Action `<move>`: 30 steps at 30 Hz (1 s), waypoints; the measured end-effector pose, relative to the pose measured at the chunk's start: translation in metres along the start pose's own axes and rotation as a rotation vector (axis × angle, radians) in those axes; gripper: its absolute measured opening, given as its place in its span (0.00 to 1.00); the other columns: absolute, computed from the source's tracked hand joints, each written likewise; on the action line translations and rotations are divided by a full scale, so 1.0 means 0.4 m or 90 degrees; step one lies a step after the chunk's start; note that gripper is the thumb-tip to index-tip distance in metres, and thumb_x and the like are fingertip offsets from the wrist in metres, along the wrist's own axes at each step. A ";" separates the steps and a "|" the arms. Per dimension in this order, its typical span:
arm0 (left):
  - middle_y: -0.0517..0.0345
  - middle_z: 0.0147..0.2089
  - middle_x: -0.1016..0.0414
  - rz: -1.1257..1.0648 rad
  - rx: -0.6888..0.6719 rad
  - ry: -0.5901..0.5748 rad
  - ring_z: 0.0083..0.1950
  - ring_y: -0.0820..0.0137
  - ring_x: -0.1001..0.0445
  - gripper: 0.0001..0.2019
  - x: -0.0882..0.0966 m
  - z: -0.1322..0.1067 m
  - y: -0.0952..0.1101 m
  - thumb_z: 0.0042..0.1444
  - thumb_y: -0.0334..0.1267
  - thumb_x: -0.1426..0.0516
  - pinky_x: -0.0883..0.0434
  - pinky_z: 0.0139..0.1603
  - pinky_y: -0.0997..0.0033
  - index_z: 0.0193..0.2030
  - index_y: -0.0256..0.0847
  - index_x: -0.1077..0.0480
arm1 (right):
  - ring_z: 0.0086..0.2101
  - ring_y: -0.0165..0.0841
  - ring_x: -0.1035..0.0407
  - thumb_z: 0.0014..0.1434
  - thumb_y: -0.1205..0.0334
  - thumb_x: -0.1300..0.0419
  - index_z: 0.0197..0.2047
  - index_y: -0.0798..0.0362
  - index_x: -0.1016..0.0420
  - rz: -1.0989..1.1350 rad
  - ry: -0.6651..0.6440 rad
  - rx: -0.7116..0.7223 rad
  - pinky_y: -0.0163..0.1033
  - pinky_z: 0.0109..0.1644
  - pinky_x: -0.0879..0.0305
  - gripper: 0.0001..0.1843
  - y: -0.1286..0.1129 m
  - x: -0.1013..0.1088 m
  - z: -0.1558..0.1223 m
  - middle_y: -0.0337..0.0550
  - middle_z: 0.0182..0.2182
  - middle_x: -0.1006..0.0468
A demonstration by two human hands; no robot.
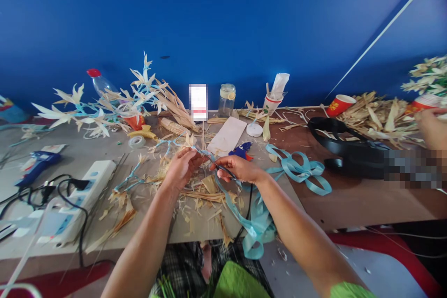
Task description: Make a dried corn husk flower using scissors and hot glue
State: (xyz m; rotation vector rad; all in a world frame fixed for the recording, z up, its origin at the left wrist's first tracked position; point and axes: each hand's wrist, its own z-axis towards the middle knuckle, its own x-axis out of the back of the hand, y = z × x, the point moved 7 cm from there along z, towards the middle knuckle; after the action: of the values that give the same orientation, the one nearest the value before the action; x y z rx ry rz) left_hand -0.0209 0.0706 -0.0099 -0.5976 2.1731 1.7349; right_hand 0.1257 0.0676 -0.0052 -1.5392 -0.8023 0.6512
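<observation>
My left hand [186, 163] pinches a thin stem [169, 142] wrapped in light blue ribbon, with a small corn husk flower [190, 140] near the fingertips. My right hand [239, 170] is closed round what look like dark, slim scissors [223, 166], pointing left towards the stem. Whether the blades touch the stem or ribbon I cannot tell. Below my right hand, loose light blue ribbon [256, 223] trails over the table edge. Another ribbon-wrapped stem [131, 179] lies left of my left hand, and husk scraps [206, 195] are strewn beneath both hands.
Finished-looking husk flowers [94, 118] stand at the left, near a blue glue gun [38, 167] and a white power strip [80, 195]. A second glue gun [240, 150], a glass jar [226, 100] and looped ribbon [303, 170] lie ahead and right. Another person's hand [433, 125] shows far right.
</observation>
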 end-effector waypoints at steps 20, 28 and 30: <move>0.63 0.22 0.28 -0.032 -0.027 -0.008 0.27 0.71 0.27 0.07 0.000 -0.001 0.009 0.41 0.34 0.37 0.27 0.40 0.65 0.21 0.39 0.32 | 0.21 0.23 0.44 0.52 0.41 0.40 0.42 0.59 0.30 -0.012 -0.007 0.040 0.30 0.25 0.50 0.27 -0.028 -0.035 0.002 0.32 0.18 0.36; 0.61 0.23 0.28 -0.032 -0.052 -0.040 0.28 0.71 0.26 0.07 0.000 0.001 0.015 0.42 0.34 0.38 0.27 0.37 0.69 0.22 0.39 0.32 | 0.20 0.22 0.46 0.51 0.43 0.39 0.37 0.56 0.32 -0.017 0.004 0.047 0.30 0.25 0.51 0.24 -0.023 -0.043 0.009 0.31 0.18 0.38; 0.62 0.23 0.28 -0.020 -0.052 -0.038 0.28 0.71 0.26 0.07 0.000 -0.001 0.017 0.42 0.35 0.38 0.28 0.37 0.68 0.22 0.39 0.33 | 0.20 0.22 0.46 0.51 0.42 0.39 0.37 0.56 0.33 -0.015 0.009 0.048 0.30 0.24 0.52 0.24 -0.025 -0.044 0.009 0.31 0.18 0.38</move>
State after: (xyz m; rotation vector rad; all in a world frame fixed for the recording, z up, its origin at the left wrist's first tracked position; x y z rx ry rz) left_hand -0.0242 0.0716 -0.0040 -0.5888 2.0498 1.8085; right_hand 0.1110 0.0561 0.0034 -1.4618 -0.7765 0.6459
